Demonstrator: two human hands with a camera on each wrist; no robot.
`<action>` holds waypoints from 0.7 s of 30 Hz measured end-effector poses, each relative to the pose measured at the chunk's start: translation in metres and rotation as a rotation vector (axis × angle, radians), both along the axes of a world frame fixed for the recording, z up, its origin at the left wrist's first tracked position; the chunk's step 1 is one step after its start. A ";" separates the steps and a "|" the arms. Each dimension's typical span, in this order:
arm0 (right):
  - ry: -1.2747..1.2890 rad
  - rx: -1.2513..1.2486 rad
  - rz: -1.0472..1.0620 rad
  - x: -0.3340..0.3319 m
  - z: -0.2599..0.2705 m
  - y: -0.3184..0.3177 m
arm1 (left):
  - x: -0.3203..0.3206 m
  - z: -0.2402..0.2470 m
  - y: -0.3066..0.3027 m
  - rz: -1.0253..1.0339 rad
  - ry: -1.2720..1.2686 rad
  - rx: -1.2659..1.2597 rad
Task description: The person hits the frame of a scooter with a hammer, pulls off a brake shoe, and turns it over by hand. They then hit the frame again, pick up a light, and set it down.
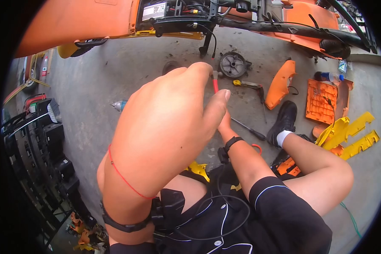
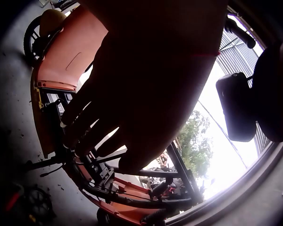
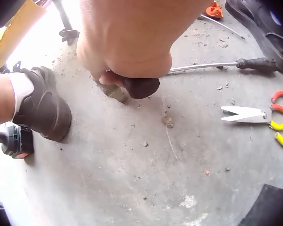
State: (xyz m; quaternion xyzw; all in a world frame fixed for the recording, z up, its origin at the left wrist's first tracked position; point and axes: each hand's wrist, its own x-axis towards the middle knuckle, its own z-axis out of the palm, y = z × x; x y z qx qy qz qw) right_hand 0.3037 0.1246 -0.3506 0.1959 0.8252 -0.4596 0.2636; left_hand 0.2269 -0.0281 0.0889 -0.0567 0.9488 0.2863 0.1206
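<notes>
My left hand (image 1: 169, 114) is raised close to the head camera and covers the middle of its view. In the left wrist view that left hand (image 2: 137, 89) is a dark shape with fingers apart, holding nothing. Lower down and partly hidden behind it, my right hand (image 1: 225, 122) grips a hammer with a red shaft (image 1: 216, 86) and a small grey head (image 1: 217, 75). From the right wrist view, the right hand (image 3: 127, 59) curls round a dark handle end (image 3: 142, 87). A dull metal piece (image 3: 114, 93) shows beside its fingers.
An orange vehicle with a black frame (image 1: 283, 28) spans the far side. A round wheel part (image 1: 233, 64), an orange panel (image 1: 281, 84), a long screwdriver (image 1: 254, 133) and yellow panels (image 1: 347, 135) lie on the floor. Scissors (image 3: 247, 115) lie near my shoe (image 1: 283, 120); black parts (image 1: 38, 144) stand left.
</notes>
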 end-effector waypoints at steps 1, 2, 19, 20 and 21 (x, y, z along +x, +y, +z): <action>-0.020 -0.029 -0.039 0.001 -0.005 0.001 | -0.001 0.001 0.001 0.001 -0.009 0.001; -0.021 -0.028 -0.039 0.003 -0.012 0.002 | -0.001 0.002 0.001 0.000 -0.010 0.002; 0.161 -0.007 0.182 0.004 0.037 0.047 | -0.004 0.002 0.003 -0.088 0.060 -0.058; 0.168 -0.001 0.185 0.007 0.043 0.055 | -0.004 0.002 0.002 -0.085 0.067 -0.053; 0.034 -0.136 0.144 0.010 0.053 0.063 | -0.005 0.003 0.002 -0.088 0.066 -0.031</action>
